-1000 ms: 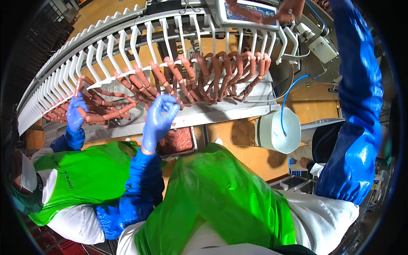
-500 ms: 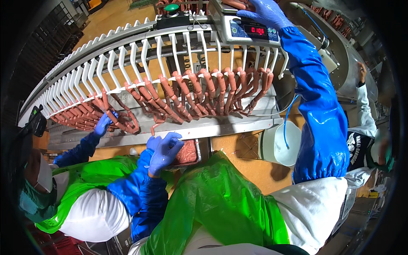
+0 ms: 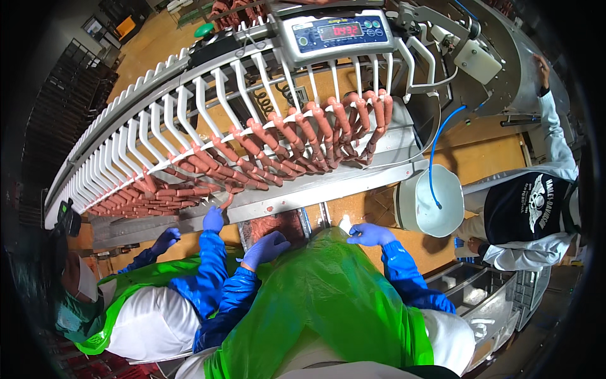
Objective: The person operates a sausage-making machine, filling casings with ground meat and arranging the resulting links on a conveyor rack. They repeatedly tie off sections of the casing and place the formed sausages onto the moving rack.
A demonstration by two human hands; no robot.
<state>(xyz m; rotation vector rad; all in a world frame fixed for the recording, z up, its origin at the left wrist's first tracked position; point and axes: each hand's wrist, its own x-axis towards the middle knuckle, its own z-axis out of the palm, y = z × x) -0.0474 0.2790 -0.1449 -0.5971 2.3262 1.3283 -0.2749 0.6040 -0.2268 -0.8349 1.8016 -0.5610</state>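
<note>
My left hand, in a blue glove, is in front of my green apron, beside a metal tray of reddish meat. Its fingers are loosely bent and apart, with nothing seen in them. To the right of the apron's top my right hand, also gloved, is held with fingers partly stretched, and no thing shows in it. Linked sausages hang in loops from the white hooks of a curved rail ahead. Above the rail's near end stands a scale with a lit red display.
At left a co-worker's gloved hand touches a hanging sausage end; their other hand is lower. A white bucket with a blue hose stands right. Another person is beyond it. A steel ledge runs below the sausages.
My right hand has left the scale and come down beside my apron. My left hand has moved lower and right. The co-worker's hands have shifted, and the display reading is different.
</note>
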